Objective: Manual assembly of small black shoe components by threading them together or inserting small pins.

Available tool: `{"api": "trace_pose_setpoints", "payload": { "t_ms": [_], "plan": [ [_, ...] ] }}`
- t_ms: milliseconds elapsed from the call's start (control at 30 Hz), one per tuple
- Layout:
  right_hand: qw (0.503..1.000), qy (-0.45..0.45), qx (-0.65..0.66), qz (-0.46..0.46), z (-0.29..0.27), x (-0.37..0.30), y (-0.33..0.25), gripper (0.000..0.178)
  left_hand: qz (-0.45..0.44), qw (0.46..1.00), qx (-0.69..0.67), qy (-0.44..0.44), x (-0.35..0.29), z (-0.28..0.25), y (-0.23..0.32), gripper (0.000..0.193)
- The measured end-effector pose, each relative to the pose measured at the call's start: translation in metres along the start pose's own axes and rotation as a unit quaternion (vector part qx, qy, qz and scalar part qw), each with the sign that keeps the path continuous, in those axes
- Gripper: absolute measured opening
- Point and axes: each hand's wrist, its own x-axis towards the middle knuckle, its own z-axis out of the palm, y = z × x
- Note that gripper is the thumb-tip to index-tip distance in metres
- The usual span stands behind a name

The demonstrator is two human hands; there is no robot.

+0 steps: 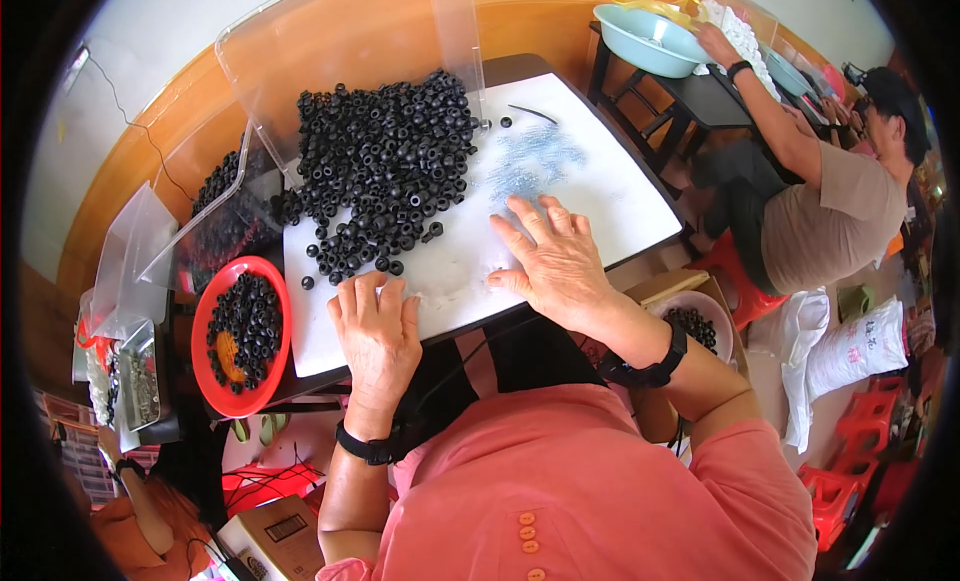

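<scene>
A large heap of small black ring-shaped pieces (385, 151) with holes through them spills from a clear plastic bin (345, 41) lying on its side onto a white board (640, 196). My left hand (380, 326) is at the board's near edge, just below the closest loose pieces. Its fingers are slightly bent and apart, with nothing visible in them. My right hand (555, 261) rests on the board to the right of the heap, fingers spread, beside a patch of pale blue specks (535, 161). A thin dark strip (532, 113) lies beyond that patch.
A red basin (283, 321) of black pieces stands left of the board. Clear bins (130, 251) crowd the far left. At my right is a pale bowl (725, 321) of black pieces. A co-worker (840, 201) sits at the right by a light-blue basin (650, 46); another person's arm shows lower left.
</scene>
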Motion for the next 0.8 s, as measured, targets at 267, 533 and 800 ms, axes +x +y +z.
{"api": "trace_pose_setpoints", "payload": {
  "t_ms": [267,533,800],
  "plan": [
    [0.989,0.106,0.097,-0.021,-0.018,-0.006,0.021,0.031,0.058,0.995,-0.076,-0.032,0.012,0.012,0.033,0.03],
    [0.983,0.15,-0.059,0.087,-0.008,-0.012,0.094,0.007,0.115,0.986,-0.103,-0.055,0.036,0.035,0.062,0.041],
    [0.989,0.133,-0.045,0.043,-0.01,-0.023,0.102,0.01,0.144,0.982,-0.101,-0.071,0.042,0.043,0.074,0.032]
  ]
}}
